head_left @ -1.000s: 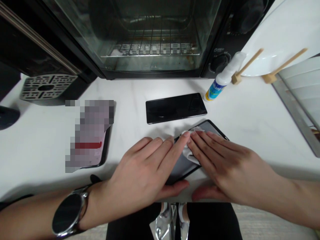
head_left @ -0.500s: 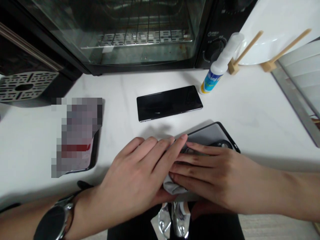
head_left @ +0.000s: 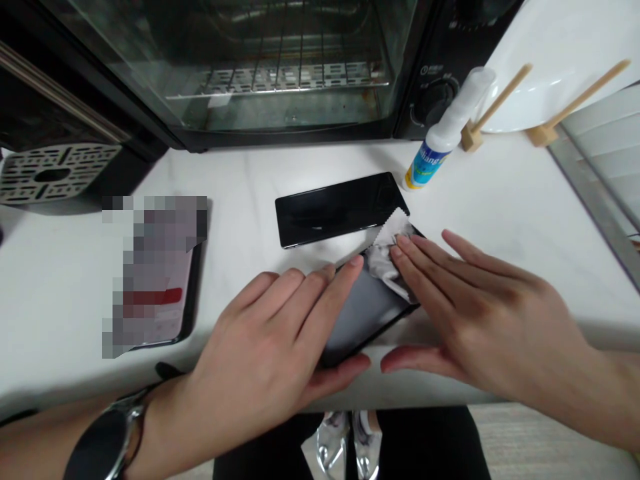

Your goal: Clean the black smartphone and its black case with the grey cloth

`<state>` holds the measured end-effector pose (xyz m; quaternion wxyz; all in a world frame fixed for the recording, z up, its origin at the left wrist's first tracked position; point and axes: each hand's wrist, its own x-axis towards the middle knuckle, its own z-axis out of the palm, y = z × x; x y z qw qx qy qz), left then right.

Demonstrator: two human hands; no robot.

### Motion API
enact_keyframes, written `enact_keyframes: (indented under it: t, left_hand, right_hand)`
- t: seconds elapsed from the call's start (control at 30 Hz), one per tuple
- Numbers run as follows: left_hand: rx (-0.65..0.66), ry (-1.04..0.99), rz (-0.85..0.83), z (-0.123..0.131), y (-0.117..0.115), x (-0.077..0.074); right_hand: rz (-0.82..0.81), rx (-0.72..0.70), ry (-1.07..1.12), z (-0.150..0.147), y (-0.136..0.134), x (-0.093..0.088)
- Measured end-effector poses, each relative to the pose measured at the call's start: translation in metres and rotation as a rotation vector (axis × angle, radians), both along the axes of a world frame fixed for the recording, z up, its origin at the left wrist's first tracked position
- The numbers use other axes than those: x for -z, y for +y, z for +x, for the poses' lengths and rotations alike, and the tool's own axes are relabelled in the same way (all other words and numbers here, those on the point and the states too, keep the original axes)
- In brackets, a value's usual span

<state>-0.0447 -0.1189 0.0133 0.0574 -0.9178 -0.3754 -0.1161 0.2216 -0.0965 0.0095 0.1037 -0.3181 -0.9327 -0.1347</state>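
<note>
While the spread left hand (head_left: 270,347) pins the phone (head_left: 363,310), the flat right hand (head_left: 475,313) has slid the cloth (head_left: 389,259) farther.

The right hand (head_left: 485,313) and grey cloth (head_left: 387,263) cover the far end of the dark phone (head_left: 360,310); a second phone (head_left: 155,273) near the left edge of the counter (head_left: 500,200) is pixelated.

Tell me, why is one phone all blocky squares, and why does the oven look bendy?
Head view: the phone on the left is covered by a blocky blur patch; the oven leans and bows from the wide lens; the middle phone mirrors soft light; the left hand and right hand cast faint shadows on the white counter.
</note>
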Motion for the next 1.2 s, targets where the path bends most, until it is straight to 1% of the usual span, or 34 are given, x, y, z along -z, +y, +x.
enact_keyframes:
  t: [0.07, 0.17, 0.27, 0.37, 0.43, 0.5, 0.57, 0.6, 0.7, 0.8, 0.9, 0.97, 1.07, 1.2]
  left_hand:
    - [0.029, -0.025, -0.024, 0.000, -0.001, -0.001]
    - [0.050, -0.044, -0.035, 0.001, -0.002, -0.001]
    - [0.082, -0.036, -0.063, 0.000, -0.002, -0.001]
    - [0.114, -0.026, -0.122, 0.000, -0.003, -0.001]
    - [0.092, -0.024, -0.134, -0.001, -0.003, 0.000]
    - [0.062, -0.010, -0.136, 0.000, -0.004, 0.000]
    - [0.042, 0.012, -0.127, 0.000, -0.003, 0.000]
    - [0.029, 0.020, -0.114, 0.000, -0.003, 0.001]
    - [-0.031, 0.040, -0.036, 0.001, -0.003, 0.002]
    - [-0.060, 0.059, 0.014, 0.002, -0.003, 0.003]
    - [-0.043, 0.056, 0.015, 0.002, -0.003, 0.003]
    - [-0.016, 0.042, 0.007, 0.001, -0.003, 0.002]
    - [0.031, 0.002, -0.005, 0.001, -0.004, 0.000]
    - [0.048, -0.032, -0.015, 0.002, -0.005, 0.000]
  right_hand:
    - [-0.018, -0.065, 0.009, -0.001, -0.002, 0.000]
    - [-0.101, -0.148, 0.057, -0.004, -0.006, 0.002]
    - [-0.271, -0.299, 0.107, -0.008, -0.008, 0.005]
    - [-0.460, -0.433, 0.096, -0.010, -0.006, 0.006]
    - [-0.518, -0.462, 0.085, -0.010, -0.003, 0.006]
    - [-0.531, -0.466, 0.092, -0.009, -0.002, 0.004]
    - [-0.484, -0.450, 0.131, -0.007, -0.004, 0.002]
    - [-0.436, -0.418, 0.150, -0.007, -0.005, 0.001]
    - [-0.236, -0.225, 0.159, -0.004, -0.011, -0.003]
    - [-0.068, -0.034, 0.080, -0.001, -0.011, -0.004]
    - [-0.006, 0.067, 0.018, 0.001, -0.007, -0.004]
    - [-0.012, 0.074, -0.005, 0.001, -0.005, -0.004]
    - [0.004, -0.004, -0.031, 0.000, -0.005, -0.003]
    - [-0.008, -0.072, -0.012, -0.003, -0.009, -0.001]
